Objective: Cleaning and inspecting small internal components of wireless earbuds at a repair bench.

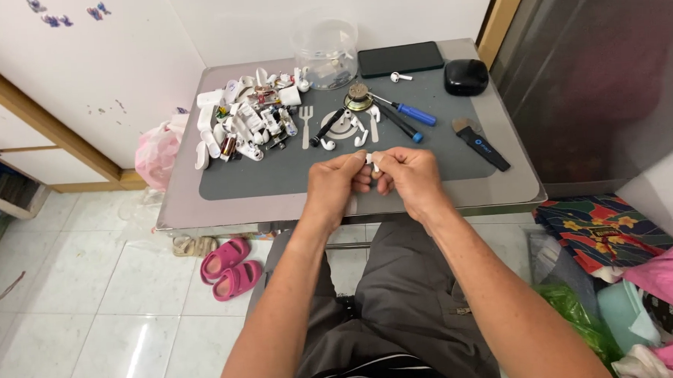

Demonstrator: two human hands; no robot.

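The small white earbud piece [372, 162] sits pinched between the fingertips of both hands just above the near edge of the worktop [201, 210], the left hand [335, 183] and right hand [412, 177] equally close, each grip pressed on it from its own side, its long axis too small to tell.

A small white earbud [371, 162], pinched between both hands' fingertips, sits at the mat's [275, 180] six o'clock edge, mostly hidden.
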